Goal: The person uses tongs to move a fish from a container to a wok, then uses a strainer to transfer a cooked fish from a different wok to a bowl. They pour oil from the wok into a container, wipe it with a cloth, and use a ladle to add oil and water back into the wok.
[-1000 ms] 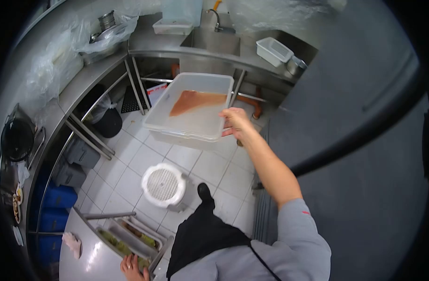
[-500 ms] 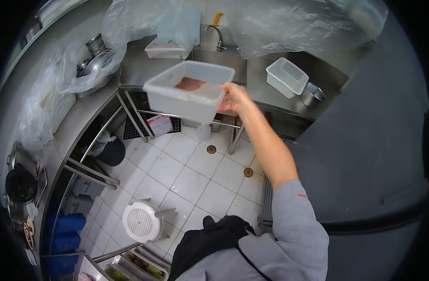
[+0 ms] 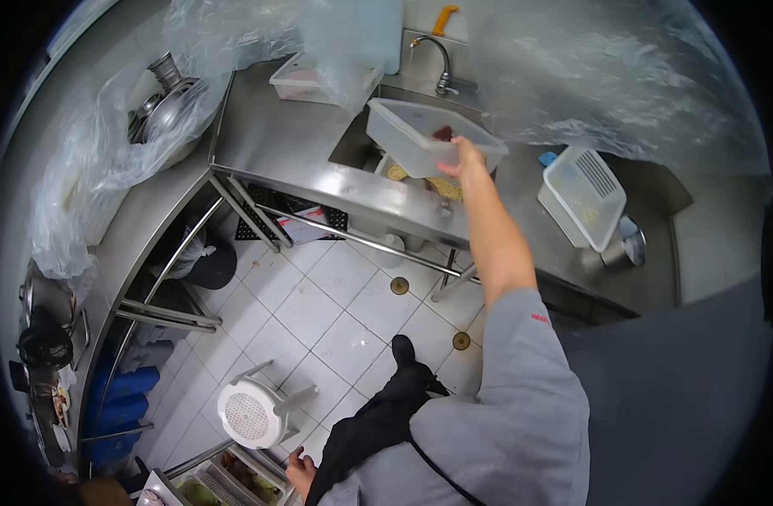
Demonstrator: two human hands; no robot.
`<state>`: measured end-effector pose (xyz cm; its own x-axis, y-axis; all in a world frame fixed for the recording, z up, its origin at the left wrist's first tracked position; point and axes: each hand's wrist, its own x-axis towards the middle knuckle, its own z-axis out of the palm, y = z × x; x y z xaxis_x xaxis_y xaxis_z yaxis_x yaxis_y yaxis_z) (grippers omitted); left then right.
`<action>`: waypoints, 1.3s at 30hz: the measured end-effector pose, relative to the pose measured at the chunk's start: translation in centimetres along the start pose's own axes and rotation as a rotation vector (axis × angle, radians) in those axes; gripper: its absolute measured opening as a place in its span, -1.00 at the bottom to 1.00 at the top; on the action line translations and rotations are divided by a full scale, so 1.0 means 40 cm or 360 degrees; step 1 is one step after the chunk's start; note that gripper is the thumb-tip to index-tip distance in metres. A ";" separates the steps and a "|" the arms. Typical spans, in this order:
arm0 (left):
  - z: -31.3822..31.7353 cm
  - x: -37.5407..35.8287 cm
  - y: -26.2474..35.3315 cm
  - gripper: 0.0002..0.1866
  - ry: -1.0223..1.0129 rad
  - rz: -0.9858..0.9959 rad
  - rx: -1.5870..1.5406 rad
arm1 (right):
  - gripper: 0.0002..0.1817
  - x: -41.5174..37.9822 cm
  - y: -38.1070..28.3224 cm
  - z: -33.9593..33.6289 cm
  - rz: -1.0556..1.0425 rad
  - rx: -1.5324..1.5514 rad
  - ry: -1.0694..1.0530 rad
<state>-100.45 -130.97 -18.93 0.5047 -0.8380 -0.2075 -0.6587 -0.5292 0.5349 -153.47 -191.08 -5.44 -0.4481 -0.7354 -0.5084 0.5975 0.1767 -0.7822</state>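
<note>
My right hand (image 3: 462,160) grips the near side of a translucent plastic tub (image 3: 412,131), tilted over the sink (image 3: 353,145). A dark red-brown patch shows inside the tub near my fingers. Below the tub, yellowish contents show in containers within the sink. Low in the view, beside my black apron, my left hand (image 3: 300,472) hangs near trays of food (image 3: 243,476), its fingers partly showing and curled; whether it holds anything is too small to tell.
A running-style curved faucet (image 3: 441,63) stands behind the sink. White baskets (image 3: 585,198) and a metal pot (image 3: 631,240) are at the right. A white stool (image 3: 250,413) stands on the tiled floor. Plastic sheeting (image 3: 606,76) hangs above; a bin (image 3: 209,266) is under the counter.
The tub has moved right and over the sink with my right hand, and it tilts more. My left hand has come into view at the bottom. The view has shifted towards the sink.
</note>
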 end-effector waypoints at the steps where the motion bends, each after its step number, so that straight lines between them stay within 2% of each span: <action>1: 0.003 0.014 0.036 -0.68 0.0011 0.0003 0.0026 | -0.33 0.046 0.026 0.010 -0.0032 0.0098 0.0002; 5: -0.004 0.055 0.213 -0.64 0.0068 -0.0056 0.0018 | -0.27 0.107 0.149 0.121 0.0135 0.0236 0.0427; 9: 0.016 0.081 0.287 -0.62 0.0180 -0.0170 -0.0037 | -0.27 0.134 0.223 0.163 0.0195 0.0366 0.0459; 11: 0.030 0.076 0.315 -0.61 0.0197 -0.0208 -0.0060 | -0.32 0.138 0.223 0.178 0.0256 0.0290 0.0582; 13: 0.052 0.035 0.327 -0.61 0.0245 -0.0331 -0.0124 | -0.45 0.197 0.261 0.155 0.0188 0.0222 0.0220; 14: 0.065 0.013 0.316 -0.60 0.0252 -0.0288 -0.0104 | -0.47 0.247 0.282 0.154 0.0198 0.0169 0.0041; 17: 0.121 -0.090 0.258 -0.60 0.0271 -0.0420 -0.0124 | -0.52 0.362 0.325 0.139 0.0291 -0.0044 -0.0301; 19: 0.147 -0.171 0.231 -0.59 0.0172 -0.0697 -0.0052 | -0.56 0.437 0.344 0.145 0.0336 -0.0168 -0.0389; 22: 0.182 -0.309 0.195 -0.57 0.0047 -0.1210 -0.0193 | -0.60 0.503 0.356 0.179 0.0325 -0.0307 -0.0390; 27: 0.287 -0.563 0.104 -0.57 0.0264 -0.1532 -0.0332 | -0.66 0.484 0.327 0.218 0.0184 -0.0268 -0.0417; 29: 0.341 -0.657 0.071 -0.57 0.0272 -0.1651 -0.0427 | -0.67 0.431 0.338 0.243 0.0143 -0.0209 -0.0543; 32: 0.325 -0.751 0.050 -0.58 0.0275 -0.1873 -0.0656 | -0.67 0.328 0.418 0.265 0.0141 -0.0124 -0.0961; 33: 0.320 -0.779 0.024 -0.59 0.0312 -0.1911 -0.0686 | -0.70 0.190 0.472 0.258 0.0131 -0.0264 -0.1090; 35: 0.310 -0.839 -0.046 -0.61 0.0382 -0.1988 -0.0745 | -0.75 -0.284 0.541 0.245 0.0074 -0.0541 -0.1353; 37: 0.307 -0.877 -0.154 -0.63 0.0540 -0.2001 -0.0925 | -0.81 -0.486 0.705 0.190 0.0314 -0.0645 -0.1708; 39: 0.292 -0.900 -0.262 -0.63 0.0706 -0.1918 -0.1029 | -0.81 -0.813 0.820 0.103 0.0239 -0.1340 -0.1557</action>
<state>-118.23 -96.80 -26.62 0.7701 0.2425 -0.5900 0.5908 -0.6200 0.5163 -116.57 -164.05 -13.06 0.4681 -0.7790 -0.4172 -0.1595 0.3898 -0.9070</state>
